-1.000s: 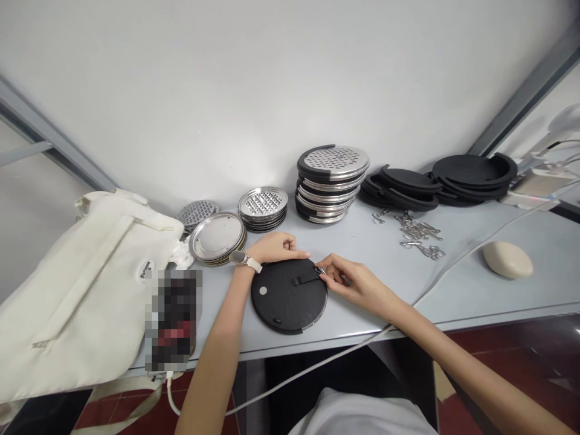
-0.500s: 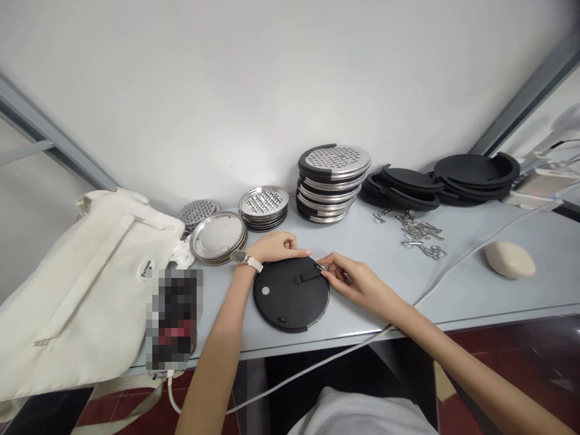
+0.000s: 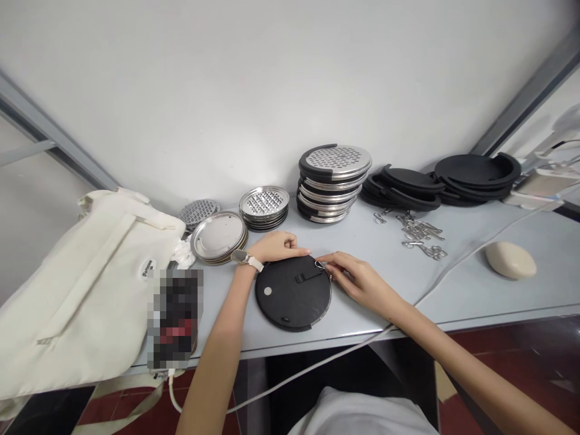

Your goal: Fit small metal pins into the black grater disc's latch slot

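A flat, round black case (image 3: 290, 299) lies on the table in front of me, with a pale dot and a short black strap (image 3: 309, 274) on its upper face. My left hand (image 3: 280, 246) rests at its far edge, fingers curled and thumb pressed along the rim. At the strap's outer end, on the case's upper right edge, sits a small metal snap hook (image 3: 319, 264). My right hand (image 3: 351, 272) pinches around this hook with thumb and forefinger, partly hiding it.
Grater discs (image 3: 264, 202) and metal lids (image 3: 219, 237) are stacked at left. A taller stack of black-rimmed graters (image 3: 338, 162) stands behind. Black round holders (image 3: 475, 172), loose snap hooks (image 3: 421, 228), a cream mouse-like object (image 3: 510, 260), a white cable (image 3: 432, 287) and a bag (image 3: 90, 290) surround.
My right fingers have shifted slightly at the snap hook, and more of its loop now shows. The black case has moved slightly right. My left hand stays in place.
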Motion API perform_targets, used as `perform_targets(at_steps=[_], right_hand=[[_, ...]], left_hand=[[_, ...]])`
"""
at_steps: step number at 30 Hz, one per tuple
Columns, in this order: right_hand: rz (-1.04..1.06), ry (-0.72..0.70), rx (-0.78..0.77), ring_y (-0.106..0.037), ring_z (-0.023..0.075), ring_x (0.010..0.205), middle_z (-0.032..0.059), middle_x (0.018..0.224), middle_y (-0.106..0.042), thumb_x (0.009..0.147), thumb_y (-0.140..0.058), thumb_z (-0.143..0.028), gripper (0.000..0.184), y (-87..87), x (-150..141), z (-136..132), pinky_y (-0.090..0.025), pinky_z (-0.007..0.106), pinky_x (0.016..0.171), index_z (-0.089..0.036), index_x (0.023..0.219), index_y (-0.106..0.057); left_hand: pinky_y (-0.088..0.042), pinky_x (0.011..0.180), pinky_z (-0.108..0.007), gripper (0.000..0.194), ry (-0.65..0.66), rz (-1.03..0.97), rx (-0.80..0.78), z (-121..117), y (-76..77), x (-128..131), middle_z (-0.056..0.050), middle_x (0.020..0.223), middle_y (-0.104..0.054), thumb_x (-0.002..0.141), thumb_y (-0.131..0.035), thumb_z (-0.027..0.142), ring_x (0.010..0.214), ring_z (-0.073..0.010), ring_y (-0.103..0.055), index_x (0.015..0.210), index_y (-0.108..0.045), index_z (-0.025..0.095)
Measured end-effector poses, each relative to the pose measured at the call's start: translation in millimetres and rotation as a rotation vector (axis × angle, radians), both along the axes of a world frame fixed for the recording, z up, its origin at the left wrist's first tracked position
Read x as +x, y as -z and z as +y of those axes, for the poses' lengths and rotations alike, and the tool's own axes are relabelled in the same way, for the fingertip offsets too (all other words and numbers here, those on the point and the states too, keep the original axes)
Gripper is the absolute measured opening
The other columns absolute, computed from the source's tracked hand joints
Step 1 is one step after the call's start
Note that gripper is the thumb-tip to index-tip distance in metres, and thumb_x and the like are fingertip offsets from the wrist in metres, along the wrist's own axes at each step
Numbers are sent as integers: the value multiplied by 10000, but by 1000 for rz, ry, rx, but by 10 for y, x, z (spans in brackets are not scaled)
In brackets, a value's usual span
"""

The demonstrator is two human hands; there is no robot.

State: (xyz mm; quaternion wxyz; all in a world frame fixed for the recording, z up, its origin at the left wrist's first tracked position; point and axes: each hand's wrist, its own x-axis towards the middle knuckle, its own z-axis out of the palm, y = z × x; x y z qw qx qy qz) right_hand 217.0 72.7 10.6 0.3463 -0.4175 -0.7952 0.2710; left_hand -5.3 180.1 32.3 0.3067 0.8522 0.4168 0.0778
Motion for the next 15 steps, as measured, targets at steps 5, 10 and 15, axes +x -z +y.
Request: perform_targets(at_steps=[5, 10, 15], right_hand=[[-35, 25, -34, -583, 166, 695, 41, 825, -593, 972, -443, -266, 234, 6, -2, -9, -469, 282, 653, -193, 1107, -620], [-27, 13, -46, -555, 154, 656, 22, 781, -560, 969, -453, -270, 241, 31, 2, -4, -455, 271, 622, -189, 1130, -612], [-59, -6, -40, -561, 157, 667, 32, 810, -564, 973, -444, -252, 285, 9, 2, -9, -461, 280, 643, -200, 1200, -608]], left_hand=[[-287, 558, -246, 520, 2, 8, 3, -1, -2, 8, 33, 606, -502, 768, -564, 681, 587, -116, -427, 635, -528, 180], [-288, 558, -248, 525, 1, 14, 8, -4, -7, 11, 29, 613, -508, 768, -560, 685, 592, -118, -431, 635, -533, 178], [-286, 553, -248, 516, 5, 19, 7, -6, -13, 7, 25, 622, -521, 775, -556, 677, 596, -120, -437, 648, -546, 177]])
